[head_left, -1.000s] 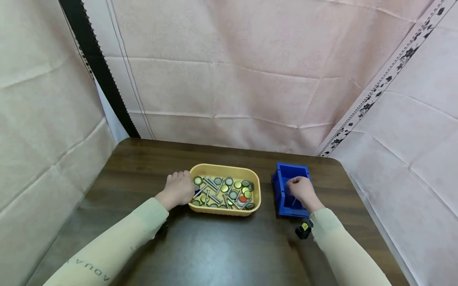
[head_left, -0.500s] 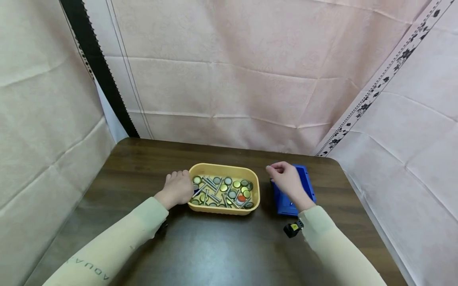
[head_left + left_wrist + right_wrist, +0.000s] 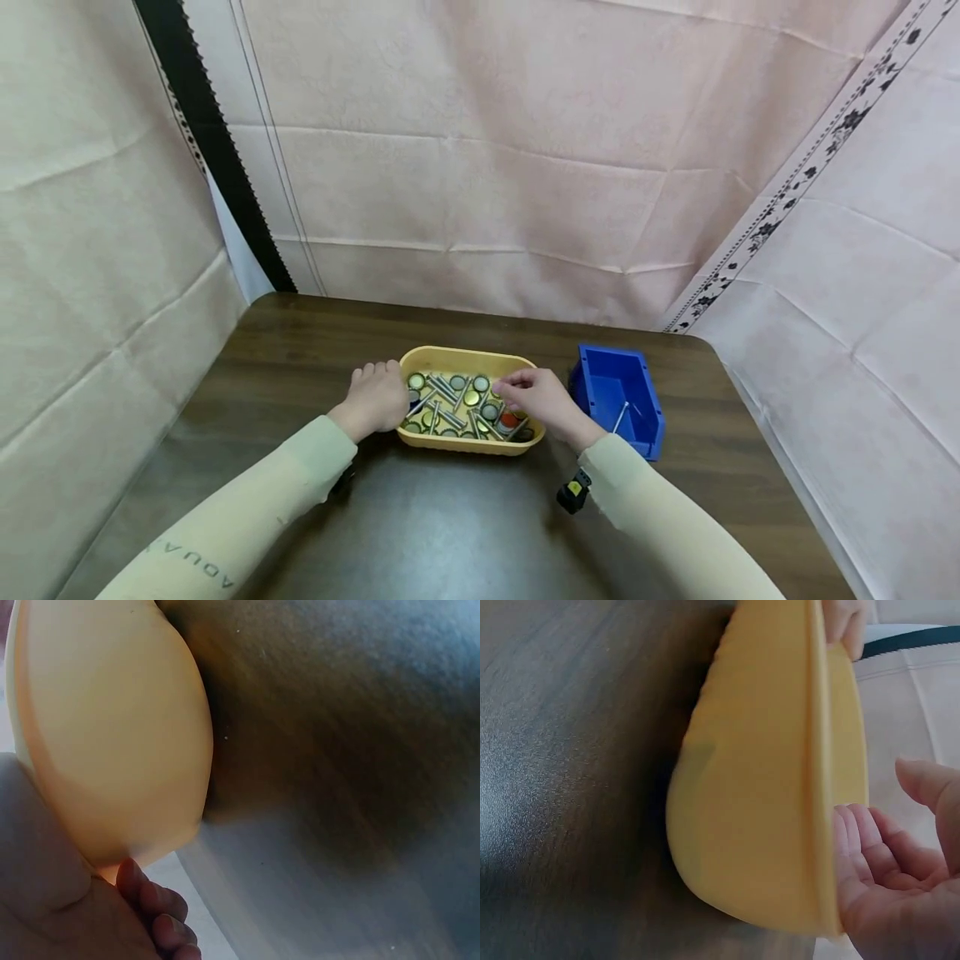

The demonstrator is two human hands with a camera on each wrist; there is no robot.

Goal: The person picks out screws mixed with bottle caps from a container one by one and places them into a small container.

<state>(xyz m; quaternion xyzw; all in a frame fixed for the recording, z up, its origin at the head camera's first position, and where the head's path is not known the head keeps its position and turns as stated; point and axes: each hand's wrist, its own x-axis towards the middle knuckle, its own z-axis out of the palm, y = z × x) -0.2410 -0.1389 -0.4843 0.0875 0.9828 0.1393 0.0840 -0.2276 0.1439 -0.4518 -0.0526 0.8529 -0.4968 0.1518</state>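
Observation:
A yellow tray [image 3: 471, 447] on the table holds several metal bottle caps [image 3: 471, 397] and several silver bolts or screws [image 3: 450, 417]. My left hand [image 3: 375, 398] grips the tray's left end; in the left wrist view its fingers [image 3: 161, 900] curl by the tray's wall. Over the tray's right part reaches my right hand [image 3: 543, 404], and it hides some caps there. In the right wrist view its thumb [image 3: 926, 780] stands apart from the fingers, with nothing seen between them. One silver bolt or screw [image 3: 621, 417] leans inside the blue bin [image 3: 651, 400].
The blue bin stands just right of the tray, near my right forearm. Both sit on a dark wooden table [image 3: 450, 517]. Pale cloth [image 3: 480, 200] hangs behind the table's far edge and along both sides.
My right hand has come out of the blue bin and moved left over the yellow tray. A bolt or screw lies in the bin. The left hand stays on the tray.

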